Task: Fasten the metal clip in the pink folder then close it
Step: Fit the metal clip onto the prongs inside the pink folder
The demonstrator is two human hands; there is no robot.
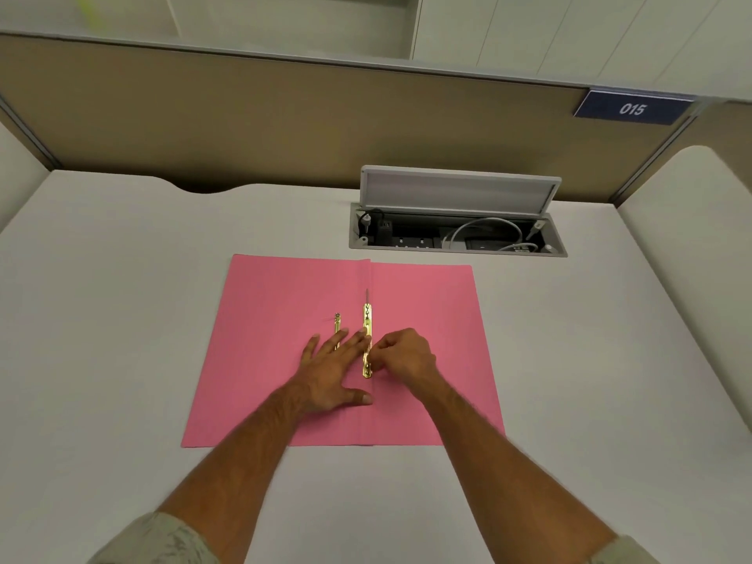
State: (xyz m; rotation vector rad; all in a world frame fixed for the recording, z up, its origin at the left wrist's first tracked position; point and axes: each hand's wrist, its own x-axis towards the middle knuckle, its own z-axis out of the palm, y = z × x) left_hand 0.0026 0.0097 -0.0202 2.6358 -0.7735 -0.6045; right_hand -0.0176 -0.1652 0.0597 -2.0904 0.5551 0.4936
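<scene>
The pink folder (pixel 427 319) lies open and flat on the white desk. A gold metal clip bar (pixel 367 325) runs along its centre fold, with a thin prong sticking out past its far end. A second, narrower gold strip (pixel 337 324) lies just left of it on the left flap. My left hand (pixel 331 376) rests flat on the left flap with fingers spread, fingertips over both strips. My right hand (pixel 405 354) is curled beside the clip bar, its fingertips pinching the bar's near half.
An open cable hatch (pixel 457 234) with sockets and white cables sits in the desk beyond the folder, its lid (pixel 460 189) raised. A beige partition (pixel 285 128) with a blue "015" label (pixel 632 109) closes the back. White desk surface (pixel 101 319) surrounds the folder.
</scene>
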